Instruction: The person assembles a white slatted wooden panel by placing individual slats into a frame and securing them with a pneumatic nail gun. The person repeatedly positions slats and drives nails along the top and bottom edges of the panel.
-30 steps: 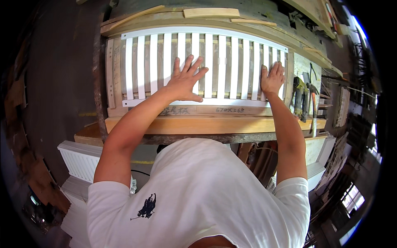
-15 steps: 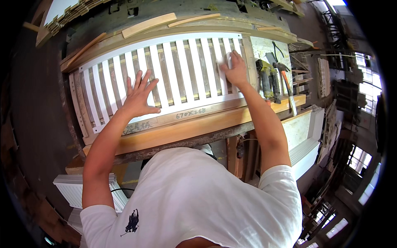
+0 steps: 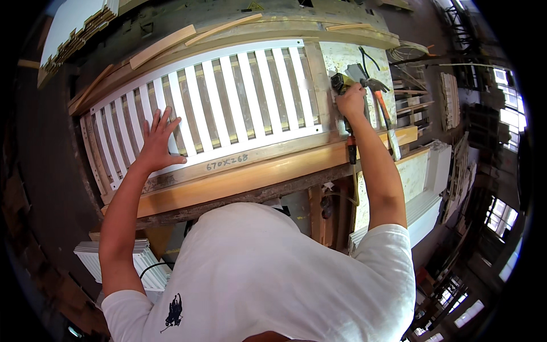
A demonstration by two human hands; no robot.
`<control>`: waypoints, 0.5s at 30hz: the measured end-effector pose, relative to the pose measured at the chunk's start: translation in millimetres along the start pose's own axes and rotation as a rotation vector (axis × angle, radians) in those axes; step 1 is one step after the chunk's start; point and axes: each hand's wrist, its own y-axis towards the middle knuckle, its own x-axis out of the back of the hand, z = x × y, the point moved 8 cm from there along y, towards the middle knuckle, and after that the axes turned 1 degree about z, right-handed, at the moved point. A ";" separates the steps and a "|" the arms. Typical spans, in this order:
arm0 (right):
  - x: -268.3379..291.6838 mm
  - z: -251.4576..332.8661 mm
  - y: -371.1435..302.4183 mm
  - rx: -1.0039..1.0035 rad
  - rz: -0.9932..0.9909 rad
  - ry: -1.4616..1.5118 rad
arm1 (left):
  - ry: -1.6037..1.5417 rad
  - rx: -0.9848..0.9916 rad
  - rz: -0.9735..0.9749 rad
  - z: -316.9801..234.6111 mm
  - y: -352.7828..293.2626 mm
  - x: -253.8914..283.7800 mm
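A white slatted panel lies flat inside a wooden frame jig on the bench. My left hand rests on the panel's left part, fingers spread across the slats and thumb toward the near rail. To the right of the panel, my right hand is closed around a yellow-and-black nail gun, whose orange-and-black lower end shows below the wrist. The hand covers much of the tool's body. Right beside it lie a claw hammer with an orange handle and a pair of dark-handled pincers.
Loose wood strips lie along the jig's far side. White boards are stacked at the far left. White grooved pieces sit below the bench at left, and more white parts stand at the right.
My right hand has left the panel's right end, moved right and closed on the nail gun. My left hand stays spread on the slats. The whole view has shifted slightly.
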 end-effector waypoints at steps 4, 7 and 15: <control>59.6 -20.9 -4.2 -0.152 0.031 0.357 | -0.069 0.073 -0.045 -13.5 12.7 -1.4; 86.7 16.8 -29.7 -0.244 0.341 1.066 | -0.326 -0.128 -0.149 -82.3 56.3 -6.1; 82.7 105.2 -29.7 -0.293 0.508 1.323 | -1.528 -0.292 0.157 -275.9 184.4 7.6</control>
